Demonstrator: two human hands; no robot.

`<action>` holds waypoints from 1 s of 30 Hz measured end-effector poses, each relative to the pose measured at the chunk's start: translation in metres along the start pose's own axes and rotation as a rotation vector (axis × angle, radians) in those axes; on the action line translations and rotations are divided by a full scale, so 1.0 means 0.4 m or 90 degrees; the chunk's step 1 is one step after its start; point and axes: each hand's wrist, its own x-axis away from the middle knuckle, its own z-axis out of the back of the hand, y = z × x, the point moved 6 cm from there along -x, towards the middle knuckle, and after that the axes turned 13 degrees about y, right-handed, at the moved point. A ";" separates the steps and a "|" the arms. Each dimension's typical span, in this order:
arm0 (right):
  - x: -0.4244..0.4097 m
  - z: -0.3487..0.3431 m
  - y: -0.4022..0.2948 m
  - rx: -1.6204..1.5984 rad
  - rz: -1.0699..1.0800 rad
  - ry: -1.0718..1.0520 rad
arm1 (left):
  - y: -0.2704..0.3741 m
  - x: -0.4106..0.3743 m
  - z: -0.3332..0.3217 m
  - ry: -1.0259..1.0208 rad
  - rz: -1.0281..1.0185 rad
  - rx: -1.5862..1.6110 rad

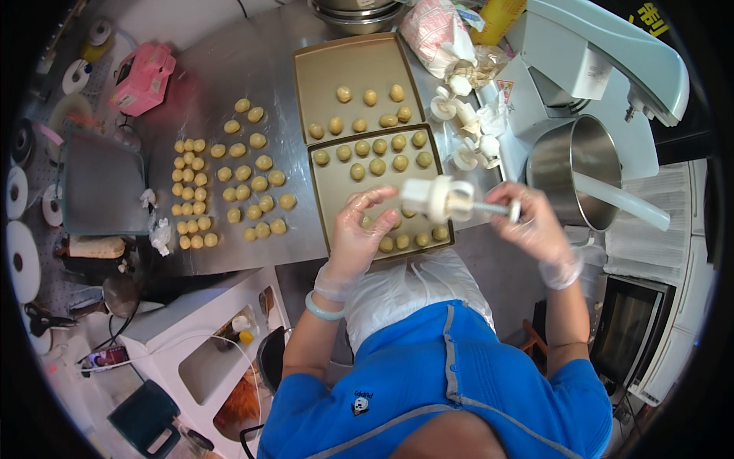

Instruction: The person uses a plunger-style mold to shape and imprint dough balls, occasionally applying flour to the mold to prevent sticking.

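My right hand, in a clear plastic glove, grips the plunger end of a white plastic spring-loaded pastry press. The press lies sideways in the air over the nearer baking tray. Its mold end points toward my left hand, also gloved, which has thumb and fingers apart over the tray's left part and holds nothing. Dough balls stand in rows on this tray, some hidden by my hands and the press. The farther gold tray holds more balls. Small dough balls and larger ones lie on the steel table.
White plastic press parts lie right of the trays, near a stand mixer with a steel bowl holding a pale spatula. A pink device and a glass dish are at left. Steel bowls stand at the back.
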 end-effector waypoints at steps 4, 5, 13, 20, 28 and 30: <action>-0.052 0.099 -0.004 0.391 0.021 0.052 | -0.028 -0.009 -0.002 -0.008 0.046 -0.006; -0.063 0.099 0.037 0.459 0.047 0.063 | -0.037 -0.008 -0.005 -0.012 0.068 0.016; -0.150 0.094 0.270 0.562 0.008 0.112 | -0.066 0.015 0.022 0.011 0.146 0.060; -0.206 0.144 0.198 0.449 0.075 0.256 | -0.067 0.019 0.014 0.027 0.171 0.082; -0.458 0.082 0.436 0.582 -0.071 -0.139 | -0.049 0.012 0.004 0.030 0.175 0.059; -0.486 0.047 0.484 0.629 -0.060 -0.279 | -0.047 0.011 0.010 0.044 0.176 0.063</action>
